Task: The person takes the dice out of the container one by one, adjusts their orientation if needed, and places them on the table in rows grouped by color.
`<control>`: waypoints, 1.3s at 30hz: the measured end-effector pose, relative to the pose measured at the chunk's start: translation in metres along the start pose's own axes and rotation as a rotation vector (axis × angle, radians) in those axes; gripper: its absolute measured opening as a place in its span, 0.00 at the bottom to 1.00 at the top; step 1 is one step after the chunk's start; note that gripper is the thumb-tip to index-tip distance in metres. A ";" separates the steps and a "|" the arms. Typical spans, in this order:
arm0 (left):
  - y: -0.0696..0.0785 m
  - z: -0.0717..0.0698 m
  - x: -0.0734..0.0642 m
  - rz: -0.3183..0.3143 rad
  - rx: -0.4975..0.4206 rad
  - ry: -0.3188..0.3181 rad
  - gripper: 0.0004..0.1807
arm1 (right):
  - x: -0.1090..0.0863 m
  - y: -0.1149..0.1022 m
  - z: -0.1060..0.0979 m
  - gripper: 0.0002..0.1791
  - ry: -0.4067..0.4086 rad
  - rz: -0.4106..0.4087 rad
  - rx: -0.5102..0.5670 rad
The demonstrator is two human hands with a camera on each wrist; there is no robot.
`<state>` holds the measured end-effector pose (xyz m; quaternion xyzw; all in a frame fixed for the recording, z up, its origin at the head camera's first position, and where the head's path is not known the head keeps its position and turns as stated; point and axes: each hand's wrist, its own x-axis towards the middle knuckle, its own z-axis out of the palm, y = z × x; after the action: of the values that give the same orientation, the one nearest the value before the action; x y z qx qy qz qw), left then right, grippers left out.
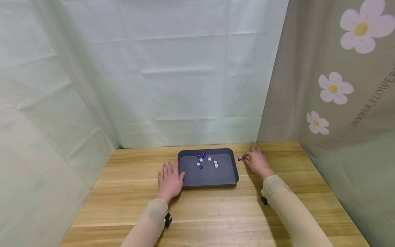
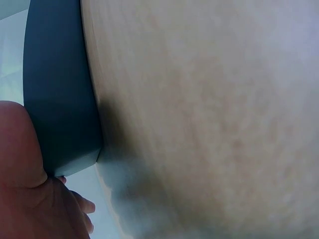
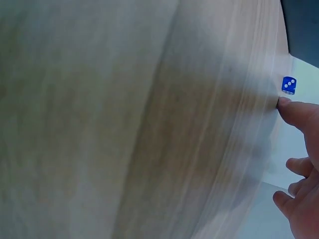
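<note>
A dark grey rectangular tray (image 1: 210, 178) lies on the table, holding several white dice (image 1: 209, 159) and 3 blue dice (image 1: 204, 155). At its left side, my left hand (image 1: 170, 180) has its fingers spread and straight, the thumb touching the rim. The left wrist view shows that thumb (image 2: 17, 144) against the tray wall (image 2: 62, 89). Right of the tray, my right hand (image 1: 256, 161) pinches a blue die (image 1: 243, 159) between thumb and index finger, low at the tabletop. Another blue die (image 1: 239, 159) lies just beside it, towards the tray; one blue die (image 3: 289, 85) shows near the thumb tip in the right wrist view.
The wooden table (image 1: 210, 216) extends around the tray and towards me. A pale cloth (image 1: 185, 85) hangs behind the table's back edge, and a flowered curtain (image 1: 348, 144) hangs along the right side.
</note>
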<state>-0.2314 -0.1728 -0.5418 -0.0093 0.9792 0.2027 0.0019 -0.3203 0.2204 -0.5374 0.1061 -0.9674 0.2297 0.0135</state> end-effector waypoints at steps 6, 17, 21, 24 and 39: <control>0.001 -0.002 -0.001 -0.003 0.009 -0.011 0.39 | 0.001 -0.003 0.002 0.08 0.018 0.000 -0.012; 0.001 0.000 -0.001 -0.014 0.010 0.000 0.39 | 0.002 -0.008 0.001 0.09 0.002 0.046 -0.047; 0.001 0.000 -0.001 -0.013 0.009 0.002 0.39 | 0.002 -0.010 0.000 0.09 -0.004 0.056 -0.051; 0.001 0.000 0.000 -0.009 0.002 0.008 0.39 | 0.003 -0.010 0.000 0.09 0.000 0.054 -0.055; 0.000 0.000 -0.001 -0.015 0.015 -0.009 0.39 | 0.002 -0.012 0.001 0.10 0.009 0.048 -0.071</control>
<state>-0.2308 -0.1729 -0.5419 -0.0156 0.9806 0.1952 0.0078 -0.3196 0.2091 -0.5334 0.0812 -0.9771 0.1958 0.0160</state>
